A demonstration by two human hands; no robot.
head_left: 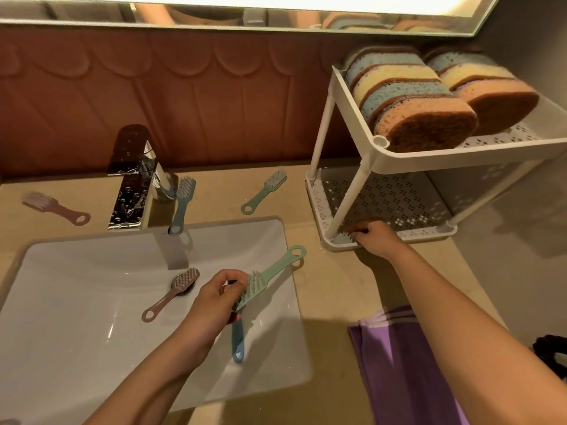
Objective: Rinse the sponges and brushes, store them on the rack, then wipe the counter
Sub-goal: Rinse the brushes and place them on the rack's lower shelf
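Head view: the left hand (214, 299) hangs over the sink (76, 262), near its right rim. Its fingers are curled round two brushes. The green brush (271, 276) has its handle pointing up-right across the rim, and the blue brush (238, 338) has its handle pointing toward the viewer. A mauve brush (171, 291) lies in the basin just left of that hand.

The right hand (376, 239) reaches into the front left corner of the rack (380, 157), on the lower shelf. Its fingers are clamped on a teal brush (341, 238) resting there beside the corner post. Sponges (411, 102) stand in rows on the top shelf.

Loose brushes (264, 191) lie on the desk (331, 286) behind the sink, around the tap (135, 179). A purple cloth (399, 363) drapes over the near desk edge under the right forearm. Bare desk lies between sink and rack.
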